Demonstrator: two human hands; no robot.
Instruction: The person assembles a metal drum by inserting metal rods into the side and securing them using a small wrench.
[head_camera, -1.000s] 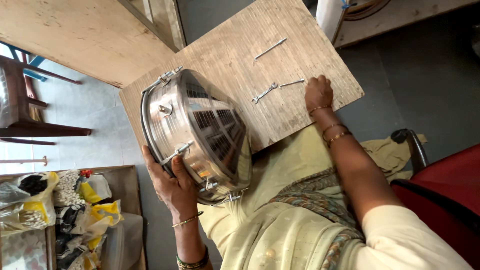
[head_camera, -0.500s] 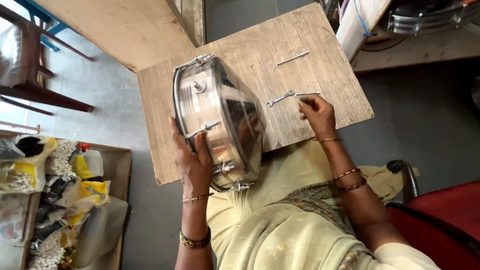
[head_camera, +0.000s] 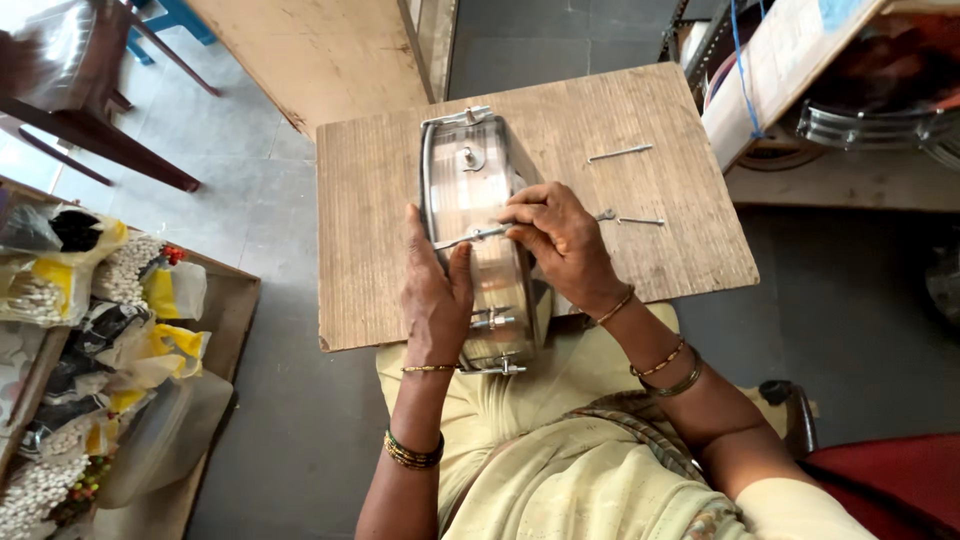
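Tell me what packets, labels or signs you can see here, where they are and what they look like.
Plastic bags: far left on the wooden shelf, crumpled, clear and yellow, holding white sticks.
White board: top right, leaning by the shelf, long and flat, with a blue patch.
No screens.

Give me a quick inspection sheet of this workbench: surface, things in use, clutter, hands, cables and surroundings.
Surface: bare wooden board resting across the person's lap, over a grey floor.
Job's things: shiny metal drum shell stood on edge on the board; thin metal tension rod lying across it.
Clutter: two loose metal rods and a small wrench, partly hidden, on the board.
Grippers: left hand steadies the shell; right hand pinches the rod.
Cables: blue cord hanging at the shelf.
Surroundings: plastic bags of small white parts on the left, dark wooden chair, shelf with metal hoops.
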